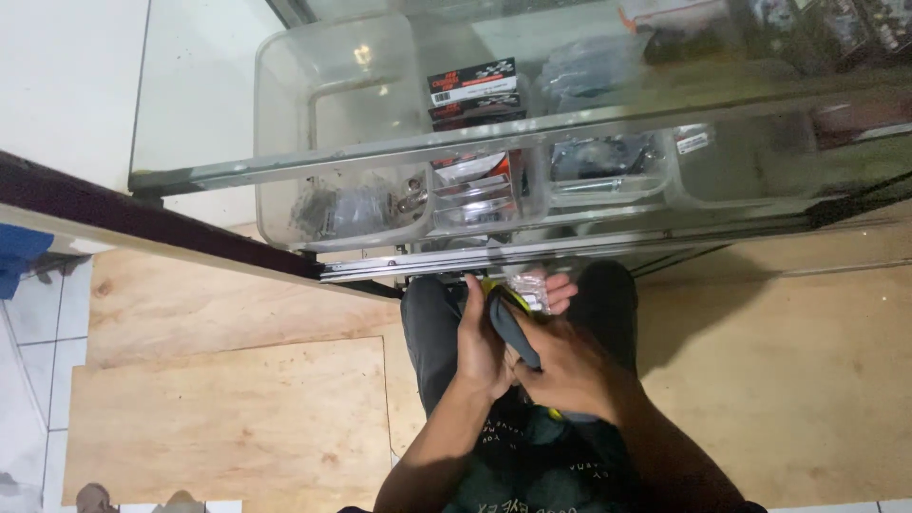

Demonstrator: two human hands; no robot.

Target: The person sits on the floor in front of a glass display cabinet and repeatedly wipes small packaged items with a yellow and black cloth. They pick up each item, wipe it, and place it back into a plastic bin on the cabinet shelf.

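a small clear plastic packet [528, 290] with something silvery inside sat pinched at the fingertips of the left hand [484, 344], just below the front edge of a glass display case [570, 133]. the same hand, closed around it, also held the top of a dark pouch with a yellow edge [510, 323]. the right hand [568, 369] lay against the pouch from the other side, fingers curled shut over its dark fabric, touching the left hand. both hands were held in front of the person's body, above dark trousers [432, 328] and a dark shirt with pale lettering [532, 465].

directly above the hands ran the case's metal sliding track [418, 266], close to the packet. inside the case, behind the glass, stood clear plastic bins [285, 114]: one to the left of the hands held a heap of small metal parts [356, 209], one in the middle held red, black and white carded packs [475, 85], and one further right held dark bagged items [598, 157]. a dark wooden rail [152, 223] slanted away from the case's left end. below the case, light plywood sheets [228, 418] covered the floor, with white tiles [38, 332] at the far left.
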